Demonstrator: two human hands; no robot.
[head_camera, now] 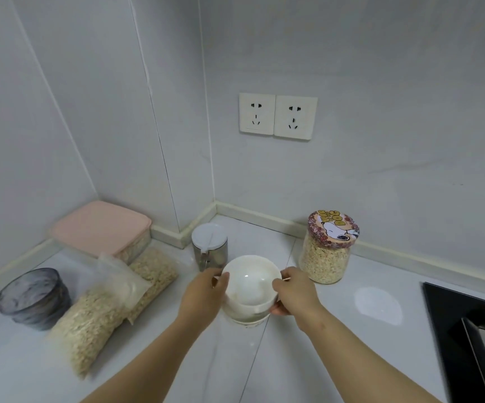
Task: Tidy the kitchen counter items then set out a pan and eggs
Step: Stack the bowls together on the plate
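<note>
Both hands are on it now: left hand (203, 295) and right hand (293, 295) each grip a side of the round white ceramic bowl (250, 282), thumbs hooked over the rim, mid-counter. It's tight on the far side, with the small steel canister with white lid (209, 245) just behind the left thumb and the glass jar of oats with cartoon-dog lid (328, 251) close by the right knuckles. The left is crowded, clear bags of oats (90, 324) lying beside the forearm. Bare white stone counter (279, 367) opens to the right, up to the edge of the black hob (444, 315), and back toward the person.
</note>
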